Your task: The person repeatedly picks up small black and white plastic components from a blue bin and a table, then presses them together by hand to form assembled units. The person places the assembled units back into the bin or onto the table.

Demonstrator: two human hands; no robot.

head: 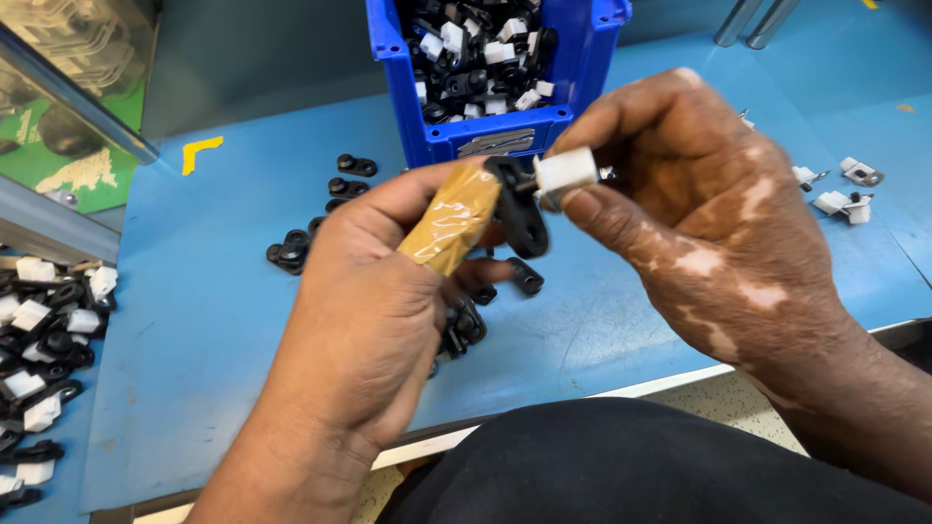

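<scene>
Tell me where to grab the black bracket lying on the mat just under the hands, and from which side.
Take the black bracket across its narrow waist, between the two rounded ends, coming straight down from above. It lies flat on the blue mat, so only its edges give the fingers something to pinch.

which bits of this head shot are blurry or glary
Head view: the black bracket and white cap pinched between left hand and right hand are motion-smeared; the taped thumb shows glare; the blue bin stays sharp.
</scene>
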